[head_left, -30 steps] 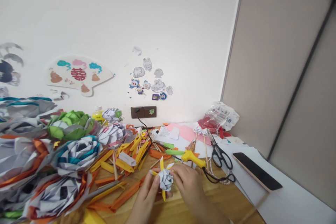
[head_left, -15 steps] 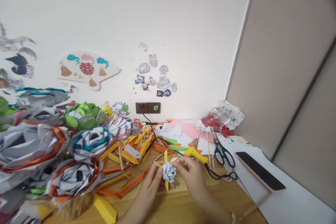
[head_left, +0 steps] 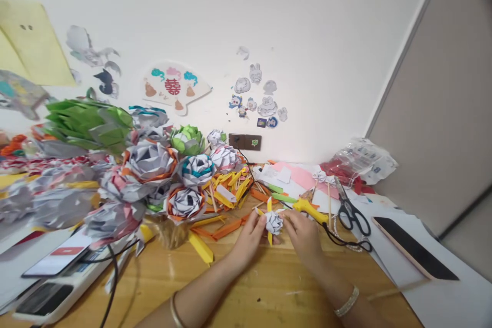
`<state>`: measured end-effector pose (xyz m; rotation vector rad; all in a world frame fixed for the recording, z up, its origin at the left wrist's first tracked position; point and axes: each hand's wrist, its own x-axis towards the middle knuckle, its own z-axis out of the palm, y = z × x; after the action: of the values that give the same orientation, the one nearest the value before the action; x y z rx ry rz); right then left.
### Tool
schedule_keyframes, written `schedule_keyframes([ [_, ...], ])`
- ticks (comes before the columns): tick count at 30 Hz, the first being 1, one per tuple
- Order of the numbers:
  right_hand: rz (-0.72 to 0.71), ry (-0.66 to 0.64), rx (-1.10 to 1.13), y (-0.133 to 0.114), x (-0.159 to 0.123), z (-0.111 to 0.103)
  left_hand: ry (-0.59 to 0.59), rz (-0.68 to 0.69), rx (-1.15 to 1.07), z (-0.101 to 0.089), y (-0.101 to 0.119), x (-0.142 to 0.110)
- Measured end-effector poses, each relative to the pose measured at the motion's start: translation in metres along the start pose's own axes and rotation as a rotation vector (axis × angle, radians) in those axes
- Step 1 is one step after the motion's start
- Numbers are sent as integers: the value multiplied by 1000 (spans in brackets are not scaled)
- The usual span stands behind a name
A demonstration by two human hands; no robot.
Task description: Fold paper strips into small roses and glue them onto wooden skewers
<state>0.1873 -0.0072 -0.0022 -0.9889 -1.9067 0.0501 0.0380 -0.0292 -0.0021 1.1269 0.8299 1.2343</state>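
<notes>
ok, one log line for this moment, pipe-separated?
left hand: holds white paper flower, yellow strips behind | right hand: at flower's right side | near right hand: yellow corded tool, black-handled scissors

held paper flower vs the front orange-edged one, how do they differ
The held flower is smaller, the orange-edged flower larger.
Yellow strips stick out from the held flower; the orange-edged flower is ringed in orange.
The held flower is in the left grip, with the right grip at its edge; the orange-edged flower lies unheld.
Both have layered white petals.
</notes>
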Motion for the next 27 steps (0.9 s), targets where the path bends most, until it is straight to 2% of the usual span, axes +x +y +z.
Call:
schedule_keyframes([
  [3,17,17,0,-1,0,1,17,-8,10,1,3,-1],
  [9,217,70,101,-6,2,2,-24,-6,-3,0,5,-1],
  [18,231,95,115,-8,5,5,-27,-7,-47,-5,-3,4],
  [22,182,76,95,-6,5,5,-18,-23,-31,-5,-3,5],
  [27,-13,38,-45,-2,3,2,21,-26,-15,-3,0,3],
])
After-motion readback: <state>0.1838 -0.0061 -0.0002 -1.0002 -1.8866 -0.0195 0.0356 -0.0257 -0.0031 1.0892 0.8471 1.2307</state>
